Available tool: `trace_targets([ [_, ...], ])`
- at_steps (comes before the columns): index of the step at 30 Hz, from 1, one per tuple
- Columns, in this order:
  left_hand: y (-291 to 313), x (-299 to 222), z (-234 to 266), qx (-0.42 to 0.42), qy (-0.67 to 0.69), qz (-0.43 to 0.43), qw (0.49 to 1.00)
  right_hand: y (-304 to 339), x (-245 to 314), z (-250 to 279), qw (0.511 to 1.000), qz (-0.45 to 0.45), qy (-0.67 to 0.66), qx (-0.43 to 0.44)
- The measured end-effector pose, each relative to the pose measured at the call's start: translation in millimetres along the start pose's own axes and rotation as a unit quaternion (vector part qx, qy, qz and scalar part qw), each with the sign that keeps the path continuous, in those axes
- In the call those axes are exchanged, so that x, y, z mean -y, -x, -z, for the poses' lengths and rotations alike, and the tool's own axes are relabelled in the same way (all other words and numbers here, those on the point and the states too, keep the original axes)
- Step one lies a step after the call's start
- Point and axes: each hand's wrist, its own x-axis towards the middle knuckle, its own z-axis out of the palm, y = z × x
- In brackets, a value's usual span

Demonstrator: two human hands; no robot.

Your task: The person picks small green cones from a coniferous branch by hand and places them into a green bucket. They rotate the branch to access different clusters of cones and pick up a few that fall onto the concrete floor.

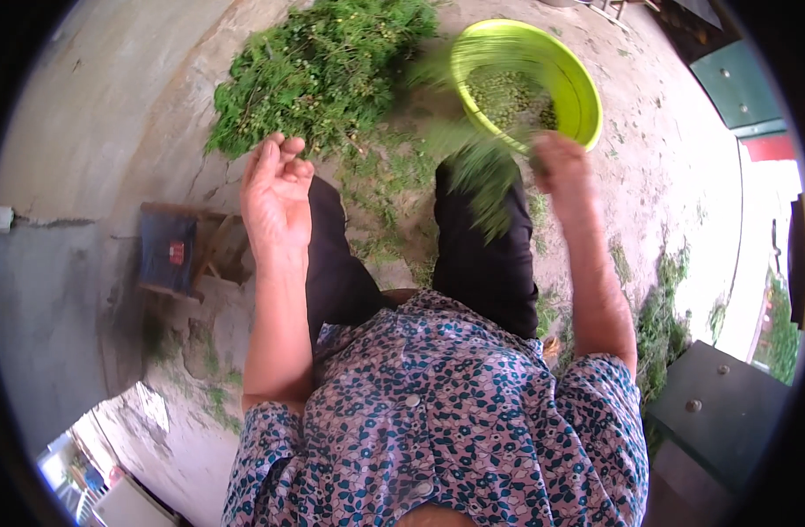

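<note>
Floral shirt (420, 395) behind; right fingers (554, 151) grip a blurred sprig (486, 189), basin (585, 101) just beyond; left fingers (295, 167) half-curled, leafy pile (323, 70) beyond.

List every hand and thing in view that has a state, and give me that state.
Left hand: fingers partly curled, palm showing, appears empty.
Right hand: closed on a green sprig, blurred.
Green sprig: gripped, blurred.
Lime-green basin: open-topped, partly filled.
Small round green pieces: loose inside the basin.
Leafy branches: heaped on the ground.
Patterned shirt: buttoned.
</note>
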Motion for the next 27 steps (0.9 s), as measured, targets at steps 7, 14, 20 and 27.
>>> trace_targets([
  [7, -13.1, -28.2, 8.8, -0.011, 0.048, -0.043, 0.998, -70.8, -182.9, 314.0, 0.916, -0.022, -0.241, -0.32],
  [14, -13.6, -45.9, 26.7, -0.035, 0.019, -0.06, 0.997, -34.1, -173.0, 249.6, 0.875, -0.081, -0.244, -0.41],
  [20, -32.7, -42.7, 21.1, 0.001, -0.025, -0.054, 0.998, -47.1, -15.5, 92.0, 0.964, 0.058, -0.214, -0.148],
  [27, -55.6, -40.6, -13.5, 0.118, -0.513, -0.012, 0.85, -49.3, 22.9, -69.3, 0.979, 0.057, -0.197, 0.019],
])
